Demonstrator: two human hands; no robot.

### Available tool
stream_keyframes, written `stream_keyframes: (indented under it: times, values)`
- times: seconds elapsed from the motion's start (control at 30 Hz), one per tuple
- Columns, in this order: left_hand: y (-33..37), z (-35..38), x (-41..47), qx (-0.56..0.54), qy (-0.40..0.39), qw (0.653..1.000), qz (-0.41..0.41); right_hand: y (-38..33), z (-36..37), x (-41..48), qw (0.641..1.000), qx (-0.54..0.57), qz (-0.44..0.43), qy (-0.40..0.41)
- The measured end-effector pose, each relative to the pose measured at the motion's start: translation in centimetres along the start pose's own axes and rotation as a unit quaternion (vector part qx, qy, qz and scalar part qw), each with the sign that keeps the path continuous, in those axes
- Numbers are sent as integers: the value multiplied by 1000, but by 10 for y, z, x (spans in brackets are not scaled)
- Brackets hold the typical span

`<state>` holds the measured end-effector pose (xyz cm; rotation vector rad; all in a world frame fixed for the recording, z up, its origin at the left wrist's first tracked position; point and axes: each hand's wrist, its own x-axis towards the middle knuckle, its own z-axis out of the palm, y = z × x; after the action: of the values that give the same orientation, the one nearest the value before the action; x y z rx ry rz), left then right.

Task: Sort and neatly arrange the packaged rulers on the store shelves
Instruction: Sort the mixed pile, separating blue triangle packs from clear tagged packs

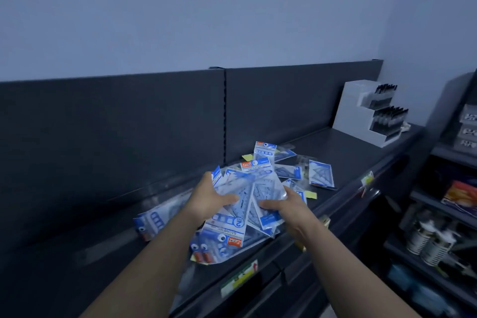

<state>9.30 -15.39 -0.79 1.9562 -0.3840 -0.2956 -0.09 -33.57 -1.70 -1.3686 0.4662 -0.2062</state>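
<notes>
Clasped from 9 o'clock by left hand [214, 201] and 3 o'clock by right hand [284, 210], fingers curled around: fanned bundle of packaged rulers [247, 196] over dark shelf [348, 152]; long axes roughly 7-to-1 o'clock, headers pointing both ways.

Blue-and-white ruler packs [227, 232] are a messy, overlapping heap on the dark shelf [348, 147], a few loose ones [321, 173] scattered just beside it.
</notes>
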Motion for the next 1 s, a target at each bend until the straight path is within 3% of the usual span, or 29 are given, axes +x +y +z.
stream_keyframes:
  times: [0.23, 0.6, 0.77, 0.87, 0.93, 1.0]
  values:
    - [8, 57, 12, -42, -32, 998, -40, 2, -36, 33, 999, -10, 43, -24]
    - [4, 106, 45, -50, 67, 992, -98, 2, -75, 75, 998, -21, 50, 8]
    - [-5, 103, 63, 44, 165, 980, -104, 2, -85, 104, 993, -81, 57, 69]
    - [-5, 99, 74, 263, 192, 941, -93, -1, -91, 118, 992, -91, 41, 81]
    - [-2, 101, 85, 347, 182, 919, -40, -13, -92, 116, 993, -84, 27, 76]
    - [7, 108, 99, 306, 105, 946, -30, -22, -97, 120, 995, -67, 16, 66]
